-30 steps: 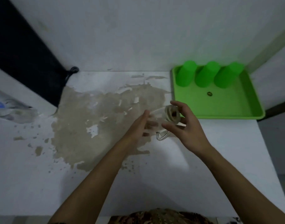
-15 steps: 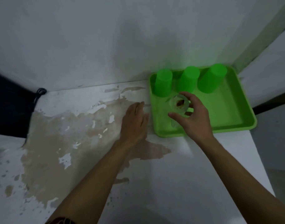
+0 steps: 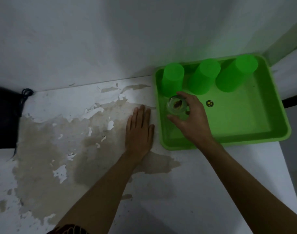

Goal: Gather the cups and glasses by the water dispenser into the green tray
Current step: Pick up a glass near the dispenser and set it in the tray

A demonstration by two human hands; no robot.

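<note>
Your right hand (image 3: 193, 119) pinches a clear glass mug (image 3: 176, 107) between thumb and fingers, holding it over the near-left part of the green tray (image 3: 245, 135), just in front of three upturned green cups (image 3: 173, 78) lined along the tray's far side. Your left hand (image 3: 139, 130) lies flat, fingers straight, on the peeling, stained white bench (image 3: 63, 141), just beside the tray's left rim.

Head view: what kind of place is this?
Probably a plain utility or pantry corner: a worn white counter with peeling, stained paint against a bare wall, holding a green tray of upturned green cups.
</note>
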